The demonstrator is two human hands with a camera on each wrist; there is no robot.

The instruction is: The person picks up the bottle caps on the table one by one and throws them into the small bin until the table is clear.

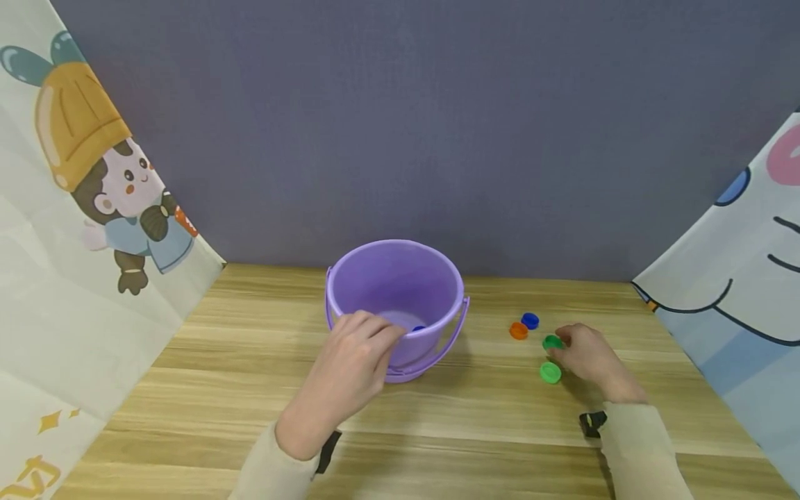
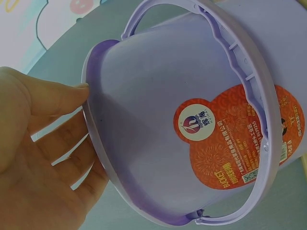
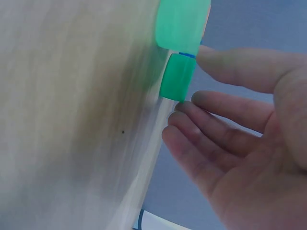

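Observation:
A purple bucket (image 1: 395, 312) stands on the wooden table, its handle hanging down at the front. My left hand (image 1: 353, 354) holds its near rim; in the left wrist view the thumb (image 2: 62, 98) lies at the rim's outer edge and the fingers pass behind it. Inside the bucket a bit of something blue (image 1: 419, 328) shows. To the right, my right hand (image 1: 590, 357) has thumb and index finger apart, their tips right at the edge of a dark green bottle cap (image 3: 177, 76). A light green bottle cap (image 1: 551, 373) lies just nearer to me.
An orange bottle cap (image 1: 519, 330) and a blue bottle cap (image 1: 530, 321) lie between the bucket and my right hand. A grey panel (image 1: 400, 139) rises behind the table (image 1: 450, 444). Printed sheets (image 1: 37, 278) border both sides.

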